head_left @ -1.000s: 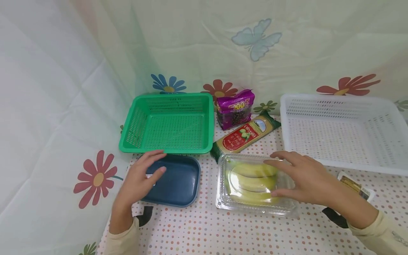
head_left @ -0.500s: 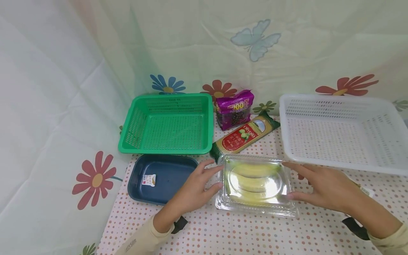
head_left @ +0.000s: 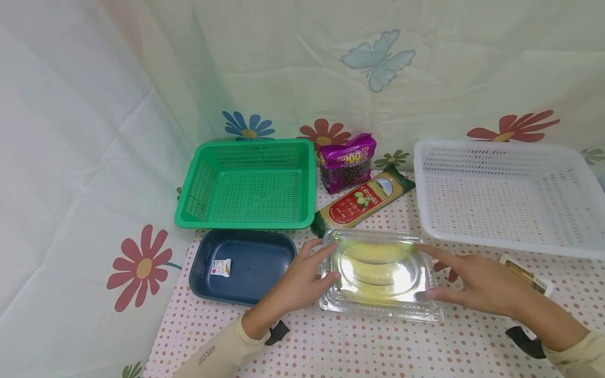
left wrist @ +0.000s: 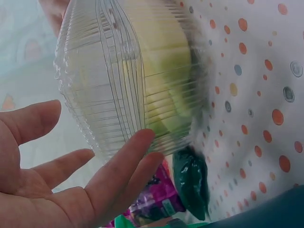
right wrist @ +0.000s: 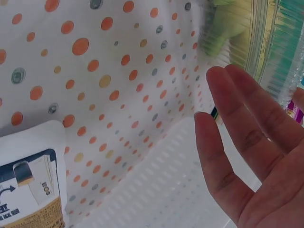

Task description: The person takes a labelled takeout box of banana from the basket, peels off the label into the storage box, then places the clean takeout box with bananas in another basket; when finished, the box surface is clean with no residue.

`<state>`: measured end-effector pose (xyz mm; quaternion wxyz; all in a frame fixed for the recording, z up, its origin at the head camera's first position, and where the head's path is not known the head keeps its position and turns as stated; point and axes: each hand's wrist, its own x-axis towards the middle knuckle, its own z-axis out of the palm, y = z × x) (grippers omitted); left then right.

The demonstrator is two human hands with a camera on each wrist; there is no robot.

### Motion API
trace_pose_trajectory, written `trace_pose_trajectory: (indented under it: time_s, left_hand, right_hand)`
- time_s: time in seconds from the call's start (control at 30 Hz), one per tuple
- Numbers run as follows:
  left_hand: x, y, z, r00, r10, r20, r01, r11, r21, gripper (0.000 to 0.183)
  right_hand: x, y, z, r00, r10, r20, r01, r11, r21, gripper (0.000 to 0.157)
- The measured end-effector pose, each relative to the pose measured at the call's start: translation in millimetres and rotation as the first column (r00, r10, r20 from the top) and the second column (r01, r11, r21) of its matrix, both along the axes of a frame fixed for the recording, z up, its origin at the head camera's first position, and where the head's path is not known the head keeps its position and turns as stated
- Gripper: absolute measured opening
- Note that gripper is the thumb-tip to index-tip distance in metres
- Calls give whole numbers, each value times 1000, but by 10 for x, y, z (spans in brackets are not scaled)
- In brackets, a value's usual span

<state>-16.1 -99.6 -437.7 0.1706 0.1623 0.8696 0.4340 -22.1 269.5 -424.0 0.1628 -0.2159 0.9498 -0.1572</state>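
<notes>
A clear plastic clamshell box (head_left: 385,314) with yellow bananas (head_left: 375,253) inside lies on the dotted cloth. My left hand (head_left: 302,281) is at its left side, thumb and forefinger over the edge of the lid. In the left wrist view the left hand (left wrist: 61,185) has its fingers spread, with fingertips at the ribbed wall of the box (left wrist: 114,85). At the right side of the box is my right hand (head_left: 487,283), forefinger and thumb reaching its edge. The right wrist view shows the right hand (right wrist: 266,156) with extended fingers beside the box (right wrist: 259,42).
Behind stand a green basket (head_left: 309,210), a purple snack bag (head_left: 347,163), an Olivoilà packet (head_left: 361,202) and a white basket (head_left: 427,231). A blue tray (head_left: 255,270) holding a small white sachet (head_left: 221,267) is at left. A white-edged packet (head_left: 527,274) lies behind the right wrist.
My left hand has moved right from above the blue tray to the box's left side. My right hand has drawn back from over the lid to its right edge. The box stays put.
</notes>
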Motion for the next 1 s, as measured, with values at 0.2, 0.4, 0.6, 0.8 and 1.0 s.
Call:
trace_pose_trajectory:
  time_s: [0.2, 0.4, 0.6, 0.8, 1.0]
  left_hand:
    - [9, -4, 1, 999, 4, 40, -4, 1000, 18, 65]
    - [43, -39, 36, 997, 38, 71, -39, 999, 15, 67]
    - [121, -149, 119, 993, 42, 112, -53, 993, 101, 64]
    - [197, -279, 303, 992, 59, 112, -77, 984, 162, 58]
    - [235, -422, 511, 990, 112, 82, -128, 967, 219, 55]
  right_hand:
    - [3, -15, -27, 1000, -3, 10, 3, 999, -48, 86]
    - [24, -7, -11, 1000, 1, 29, 3, 992, -124, 82]
    - [48, -8, 42, 999, 12, 30, -6, 981, -196, 79]
    - [86, -67, 133, 999, 35, 28, -25, 958, -285, 77]
    - [59, -182, 292, 999, 32, -15, -35, 939, -342, 79]
